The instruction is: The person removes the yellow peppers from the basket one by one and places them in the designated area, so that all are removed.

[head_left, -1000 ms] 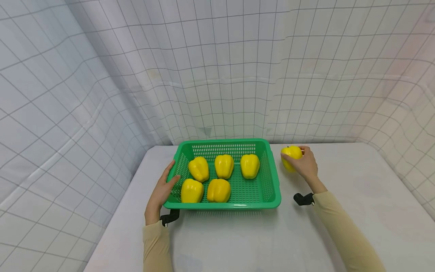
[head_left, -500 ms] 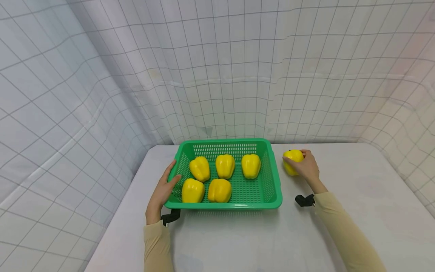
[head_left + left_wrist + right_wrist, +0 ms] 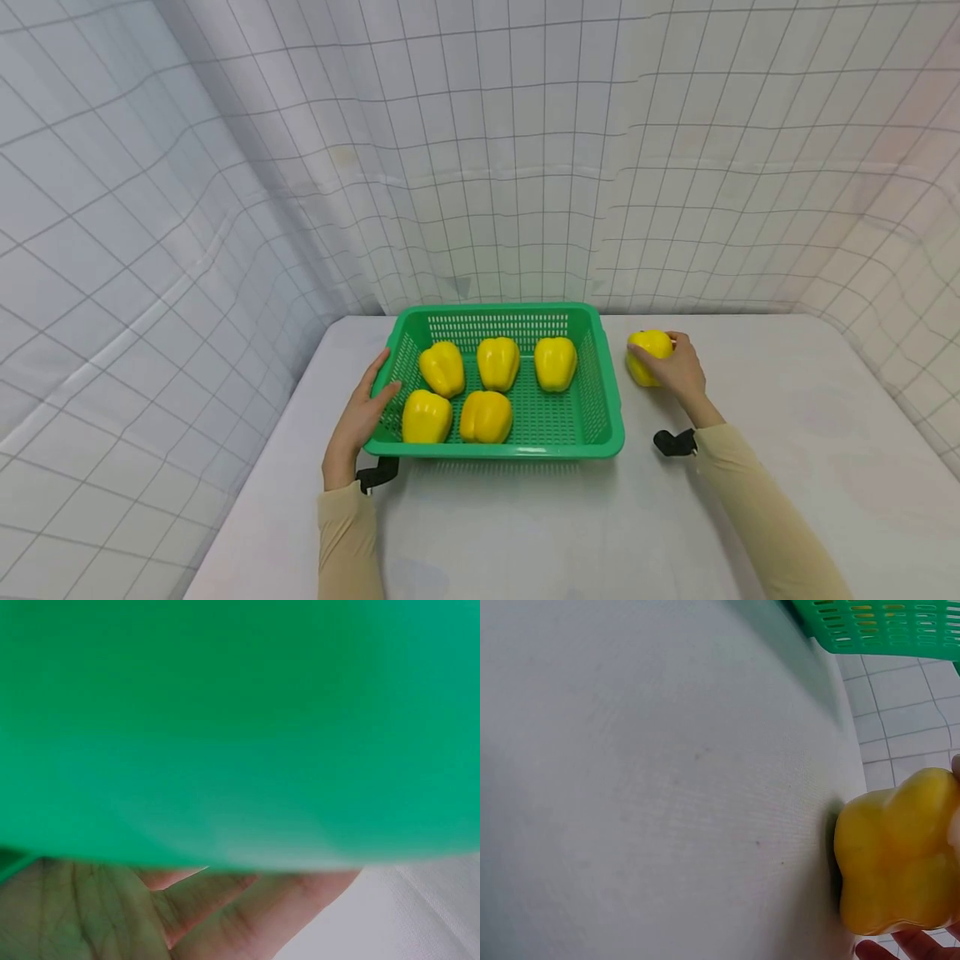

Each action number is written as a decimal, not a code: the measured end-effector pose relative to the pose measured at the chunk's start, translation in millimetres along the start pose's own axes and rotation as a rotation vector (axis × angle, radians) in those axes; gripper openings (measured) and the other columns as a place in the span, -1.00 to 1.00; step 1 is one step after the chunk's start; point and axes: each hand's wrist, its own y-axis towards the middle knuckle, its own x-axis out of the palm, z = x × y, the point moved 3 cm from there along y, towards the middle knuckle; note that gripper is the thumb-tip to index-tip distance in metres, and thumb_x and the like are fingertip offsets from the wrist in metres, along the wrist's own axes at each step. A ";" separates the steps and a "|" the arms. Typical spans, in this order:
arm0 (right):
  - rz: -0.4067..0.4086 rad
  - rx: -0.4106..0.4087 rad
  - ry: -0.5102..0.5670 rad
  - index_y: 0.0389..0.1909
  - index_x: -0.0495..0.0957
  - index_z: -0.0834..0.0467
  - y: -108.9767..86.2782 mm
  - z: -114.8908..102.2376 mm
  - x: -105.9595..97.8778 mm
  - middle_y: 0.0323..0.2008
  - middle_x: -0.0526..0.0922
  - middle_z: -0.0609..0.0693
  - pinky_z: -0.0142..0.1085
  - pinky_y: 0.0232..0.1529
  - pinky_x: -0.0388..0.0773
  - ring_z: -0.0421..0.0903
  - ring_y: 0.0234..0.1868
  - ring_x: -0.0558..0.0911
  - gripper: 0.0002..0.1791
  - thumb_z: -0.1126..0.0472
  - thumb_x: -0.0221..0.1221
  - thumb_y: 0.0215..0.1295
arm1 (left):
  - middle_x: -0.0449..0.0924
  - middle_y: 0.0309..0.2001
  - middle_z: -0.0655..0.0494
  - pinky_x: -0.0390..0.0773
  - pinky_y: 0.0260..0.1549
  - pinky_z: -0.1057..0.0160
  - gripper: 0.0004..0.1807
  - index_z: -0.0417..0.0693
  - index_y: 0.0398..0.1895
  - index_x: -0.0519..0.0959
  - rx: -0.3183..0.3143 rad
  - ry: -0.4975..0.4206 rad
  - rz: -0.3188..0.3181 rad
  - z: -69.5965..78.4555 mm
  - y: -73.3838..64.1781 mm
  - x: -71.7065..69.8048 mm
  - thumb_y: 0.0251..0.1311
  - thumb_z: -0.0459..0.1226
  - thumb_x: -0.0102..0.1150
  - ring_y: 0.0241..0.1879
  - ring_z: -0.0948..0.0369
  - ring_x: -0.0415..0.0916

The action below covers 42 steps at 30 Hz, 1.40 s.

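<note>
A green plastic basket [image 3: 495, 452] with slotted walls stands on the white table, several yellow bell peppers [image 3: 486, 417] lying inside it. At its left end my left hand [image 3: 358, 419] grips the rim, thumb over the edge and fingers along the outside. In the left wrist view the basket wall [image 3: 240, 735] fills most of the picture and partly hides that hand's fingers [image 3: 255, 915]. To the right of the basket, my right hand [image 3: 678, 371] holds another yellow bell pepper [image 3: 649, 357] between thumb and fingers. That pepper [image 3: 900, 855] is at the table surface.
The white table [image 3: 510, 533] runs on to the front and right of the basket. White grid-patterned curtains [image 3: 495, 167] hang behind the table and at both sides. Black wrist-worn devices [image 3: 675, 442] sit below both hands.
My right hand has come down slightly and a little to the right with the bell pepper, then nearly stopped. My left hand stays on the basket rim, and the basket keeps its place.
</note>
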 end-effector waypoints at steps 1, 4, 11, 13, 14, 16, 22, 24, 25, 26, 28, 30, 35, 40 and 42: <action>0.000 0.000 0.001 0.37 0.02 0.37 -0.1 0.2 0.0 0.25 0.22 0.40 0.16 0.10 0.25 0.29 0.17 0.31 0.08 -0.38 0.09 0.15 | -0.22 0.49 0.05 -0.05 0.21 -0.27 -0.33 0.35 0.51 -0.11 0.001 0.002 0.000 0.3 0.2 0.0 0.44 -0.11 -0.10 0.41 -0.07 -0.18; -0.004 0.001 -0.001 0.38 0.01 0.37 -0.2 0.5 -0.2 0.24 0.22 0.42 0.17 0.09 0.25 0.30 0.16 0.31 0.08 -0.39 0.07 0.16 | -0.21 0.49 0.05 -0.05 0.21 -0.27 -0.33 0.36 0.51 -0.11 0.001 0.002 0.000 0.9 1.2 -0.2 0.43 -0.10 -0.10 0.40 -0.08 -0.17; 0.006 -0.004 0.003 0.40 -0.01 0.35 -2.0 0.0 -1.8 0.26 0.18 0.43 0.19 0.12 0.21 0.32 0.19 0.28 0.06 -0.37 0.06 0.18 | -0.21 0.49 0.05 -0.01 0.20 -0.27 -0.32 0.38 0.51 -0.10 0.001 0.004 -0.003 1.4 2.9 0.4 0.43 -0.09 -0.09 0.39 -0.08 -0.14; 0.032 -0.015 0.003 0.40 0.01 0.34 -2.3 -1.0 -3.2 0.25 0.19 0.42 0.19 0.13 0.19 0.32 0.19 0.27 0.04 -0.35 0.08 0.19 | -0.21 0.49 0.05 -0.01 0.20 -0.27 -0.32 0.37 0.51 -0.11 0.005 0.007 -0.003 1.4 3.3 0.7 0.43 -0.09 -0.09 0.39 -0.09 -0.14; 0.047 -0.024 0.004 0.39 0.03 0.34 -2.5 -2.2 -4.1 0.24 0.20 0.41 0.20 0.13 0.17 0.31 0.19 0.27 0.03 -0.34 0.09 0.19 | -0.21 0.49 0.05 -0.01 0.20 -0.27 -0.32 0.37 0.51 -0.11 0.006 0.010 -0.004 1.3 3.4 0.8 0.43 -0.09 -0.09 0.40 -0.09 -0.15; 0.080 -0.052 -0.001 0.38 0.07 0.33 -2.4 -5.2 -6.3 0.22 0.24 0.40 0.22 0.12 0.13 0.30 0.19 0.26 -0.01 -0.32 0.09 0.19 | -0.21 0.49 0.05 -0.01 0.20 -0.27 -0.32 0.36 0.51 -0.11 0.010 0.013 -0.003 1.2 3.6 1.0 0.43 -0.09 -0.09 0.40 -0.08 -0.15; 0.181 -0.180 0.036 0.26 0.28 0.33 -3.7 -21.9 -14.0 0.14 0.34 0.35 0.25 0.07 0.08 0.27 0.15 0.30 -0.18 -0.22 0.14 0.22 | -0.21 0.49 0.05 -0.01 0.20 -0.28 -0.32 0.37 0.51 -0.11 0.006 0.017 0.001 1.1 3.6 0.6 0.43 -0.09 -0.09 0.40 -0.08 -0.15; 0.220 -0.237 0.055 0.18 0.37 0.35 -5.0 -29.6 -16.5 0.10 0.39 0.33 0.23 0.06 0.10 0.26 0.12 0.32 -0.28 -0.14 0.17 0.24 | -0.21 0.49 0.05 -0.02 0.20 -0.27 -0.32 0.37 0.51 -0.11 0.005 0.016 0.001 1.0 3.4 0.6 0.43 -0.09 -0.09 0.40 -0.08 -0.15; 0.238 -0.268 0.067 0.14 0.41 0.35 -5.4 -33.8 -17.9 0.08 0.41 0.32 0.21 0.05 0.12 0.25 0.10 0.33 -0.34 -0.10 0.18 0.25 | -0.21 0.49 0.05 -0.02 0.20 -0.27 -0.32 0.36 0.51 -0.11 0.004 0.016 0.000 1.0 3.2 0.5 0.43 -0.09 -0.09 0.40 -0.08 -0.16; 0.256 -0.300 0.083 0.09 0.45 0.36 -5.7 -38.3 -19.2 0.06 0.44 0.32 0.19 0.05 0.15 0.25 0.08 0.34 -0.40 -0.05 0.20 0.25 | -0.21 0.49 0.05 -0.02 0.20 -0.27 -0.32 0.36 0.51 -0.11 0.004 0.015 -0.001 0.8 2.9 0.5 0.43 -0.10 -0.09 0.40 -0.08 -0.16; 0.281 -0.360 0.114 0.02 0.51 0.36 -6.5 -48.0 -22.1 0.01 0.48 0.31 0.15 0.05 0.18 0.25 0.05 0.37 -0.50 0.03 0.21 0.25 | -0.21 0.49 0.05 -0.02 0.20 -0.27 -0.32 0.36 0.51 -0.11 0.002 0.012 -0.001 0.5 2.3 0.5 0.43 -0.10 -0.09 0.40 -0.07 -0.16; 0.283 -0.408 0.147 -0.03 0.54 0.36 -6.9 -57.9 -24.5 -0.02 0.50 0.30 0.12 0.05 0.21 0.26 0.02 0.39 -0.57 0.09 0.22 0.26 | -0.21 0.49 0.05 -0.01 0.20 -0.26 -0.33 0.37 0.51 -0.10 0.000 0.008 -0.001 0.0 1.7 0.5 0.43 -0.11 -0.10 0.40 -0.08 -0.15; 0.254 -0.486 0.166 -0.06 0.56 0.34 -9.8 -82.3 -28.9 -0.03 0.51 0.27 0.07 0.00 0.31 0.26 -0.02 0.45 -0.63 0.12 0.20 0.29 | -0.21 0.49 0.05 -0.01 0.20 -0.26 -0.33 0.38 0.51 -0.10 -0.004 -0.002 0.001 -1.1 1.1 0.4 0.43 -0.11 -0.10 0.39 -0.08 -0.13; 0.228 -0.537 0.191 -0.08 0.56 0.33 -17.6 -106.0 -31.0 -0.06 0.52 0.24 -0.06 -0.19 0.42 0.18 -0.11 0.50 -0.67 0.16 0.18 0.29 | -0.21 0.49 0.04 0.03 0.19 -0.25 -0.33 0.38 0.51 -0.10 -0.015 -0.010 0.004 -1.2 0.5 0.5 0.43 -0.11 -0.09 0.37 -0.09 -0.07; 0.208 -0.544 0.200 -0.09 0.56 0.33 -21.6 -114.6 -30.6 -0.07 0.53 0.22 -0.10 -0.23 0.44 0.15 -0.14 0.51 -0.69 0.17 0.18 0.29 | -0.21 0.49 0.04 0.04 0.19 -0.25 -0.33 0.38 0.51 -0.10 -0.017 -0.012 0.005 -0.9 0.3 0.6 0.43 -0.11 -0.09 0.36 -0.09 -0.06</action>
